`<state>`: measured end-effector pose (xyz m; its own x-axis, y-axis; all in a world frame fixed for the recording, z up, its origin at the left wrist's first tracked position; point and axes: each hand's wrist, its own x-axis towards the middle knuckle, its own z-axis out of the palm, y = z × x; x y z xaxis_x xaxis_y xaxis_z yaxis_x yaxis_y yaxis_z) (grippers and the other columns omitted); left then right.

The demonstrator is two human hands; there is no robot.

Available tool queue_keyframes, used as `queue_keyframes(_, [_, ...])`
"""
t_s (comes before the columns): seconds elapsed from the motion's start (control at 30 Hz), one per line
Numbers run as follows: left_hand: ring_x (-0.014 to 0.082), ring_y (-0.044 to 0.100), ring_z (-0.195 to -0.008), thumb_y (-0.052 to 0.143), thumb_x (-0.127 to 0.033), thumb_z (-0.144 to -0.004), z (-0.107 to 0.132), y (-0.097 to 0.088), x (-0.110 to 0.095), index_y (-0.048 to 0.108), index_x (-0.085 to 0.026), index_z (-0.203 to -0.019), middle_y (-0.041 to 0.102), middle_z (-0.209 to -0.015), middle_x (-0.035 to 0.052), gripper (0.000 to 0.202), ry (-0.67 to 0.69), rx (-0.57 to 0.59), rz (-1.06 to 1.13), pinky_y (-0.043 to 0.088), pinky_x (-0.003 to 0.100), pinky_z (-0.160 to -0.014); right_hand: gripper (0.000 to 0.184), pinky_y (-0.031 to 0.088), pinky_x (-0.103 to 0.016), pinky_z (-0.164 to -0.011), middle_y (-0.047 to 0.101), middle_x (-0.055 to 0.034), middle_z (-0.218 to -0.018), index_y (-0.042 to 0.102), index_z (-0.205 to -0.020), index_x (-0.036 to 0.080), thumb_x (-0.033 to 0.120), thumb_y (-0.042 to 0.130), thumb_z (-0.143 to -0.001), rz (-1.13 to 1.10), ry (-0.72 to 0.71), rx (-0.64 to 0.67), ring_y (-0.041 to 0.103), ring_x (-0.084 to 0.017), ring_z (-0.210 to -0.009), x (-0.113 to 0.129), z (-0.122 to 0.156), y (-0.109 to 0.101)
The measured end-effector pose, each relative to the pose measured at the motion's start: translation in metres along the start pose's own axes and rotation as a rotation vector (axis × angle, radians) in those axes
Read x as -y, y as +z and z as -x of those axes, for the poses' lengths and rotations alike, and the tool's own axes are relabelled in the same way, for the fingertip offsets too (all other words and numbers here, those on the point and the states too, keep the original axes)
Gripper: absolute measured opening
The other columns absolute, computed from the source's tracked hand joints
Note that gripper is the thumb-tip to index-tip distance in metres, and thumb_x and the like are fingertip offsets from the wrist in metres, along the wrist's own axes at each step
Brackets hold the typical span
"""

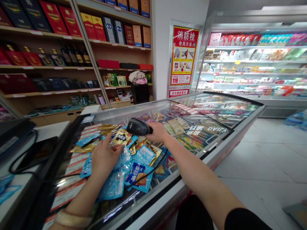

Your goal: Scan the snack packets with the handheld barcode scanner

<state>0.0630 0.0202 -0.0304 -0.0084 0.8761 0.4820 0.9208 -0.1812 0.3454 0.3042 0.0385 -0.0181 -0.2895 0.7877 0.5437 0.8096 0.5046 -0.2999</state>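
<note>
My right hand (pixel 157 132) is closed around the handle of a black barcode scanner (pixel 137 127), its head pointing left over the packets. Just left of it, my left hand (pixel 105 155) pinches a gold snack packet (pixel 121 137) with a dark label, between thumb and fingers. Beneath and around both hands lie blue snack packets (pixel 112 185) and more gold packets (pixel 87 147), loosely piled on the glass top of a chest freezer (pixel 165 191). One blue packet (pixel 139 175) shows a printed front. The scanner's black cable (pixel 154 168) runs across the pile.
A white counter (pixel 56 131) with a dark flat device (pixel 39 153) and cables adjoins the freezer on the left. Shelves of boxed bottles (pixel 52 17) stand behind. An open chilled display (pixel 254 64) is at the back right, with a tiled floor (pixel 256 153) before it.
</note>
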Motion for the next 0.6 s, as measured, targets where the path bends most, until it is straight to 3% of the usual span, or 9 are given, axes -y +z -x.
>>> queue_keyframes(0.13, [0.0294,0.063,-0.097,0.056,-0.042,-0.074,-0.003,-0.005,0.011,0.061,-0.019,-0.117,0.067,-0.101,0.0104,0.049,-0.088,-0.036,0.241,0.049,0.044,-0.088,0.025,0.044,-0.025,-0.073,0.073,-0.0039,-0.094,0.066,-0.096,0.021,0.035,0.064,-0.075,0.015,-0.002,0.004,0.066,-0.020,-0.087,0.001,0.000,0.000])
queue_keyframes(0.3, [0.0282,0.066,-0.088,0.055,-0.037,-0.075,-0.003,-0.019,0.015,0.057,-0.016,-0.107,0.067,-0.095,0.0093,0.038,-0.341,0.019,0.572,0.053,0.044,-0.081,0.024,0.045,-0.026,-0.073,0.072,-0.0048,-0.095,0.065,-0.094,0.021,0.036,0.064,-0.075,0.033,-0.011,0.005,0.066,-0.020,-0.088,0.000,0.000,0.000])
queue_keyframes(0.47, [0.0260,0.062,-0.105,0.056,-0.029,-0.073,-0.006,-0.038,0.014,0.054,-0.023,-0.105,0.065,-0.112,0.0048,0.032,-0.574,-0.261,0.918,0.054,0.043,-0.087,0.023,0.045,-0.026,-0.075,0.072,-0.0043,-0.095,0.065,-0.094,0.022,0.033,0.064,-0.075,0.038,0.005,0.030,0.065,-0.021,-0.089,0.001,0.000,0.000])
queue_keyframes(0.53, [0.0205,0.064,-0.091,0.056,-0.024,-0.072,-0.010,-0.046,0.017,0.055,-0.027,-0.098,0.066,-0.101,0.0007,0.026,-0.740,-0.285,1.114,0.057,0.035,-0.073,0.023,0.045,-0.026,-0.075,0.072,-0.0042,-0.096,0.065,-0.095,0.022,0.032,0.064,-0.075,0.038,0.009,0.040,0.065,-0.021,-0.090,0.002,0.000,0.000])
queue_keyframes(0.6, [0.0145,0.057,-0.063,0.053,-0.027,-0.078,-0.013,-0.053,0.021,0.055,-0.025,-0.086,0.062,-0.077,0.0002,0.009,-0.885,-0.215,1.323,0.050,0.027,-0.050,0.024,0.045,-0.025,-0.076,0.072,-0.0043,-0.097,0.065,-0.096,0.022,0.032,0.065,-0.074,0.037,-0.004,0.037,0.065,-0.020,-0.090,0.003,0.001,0.001])
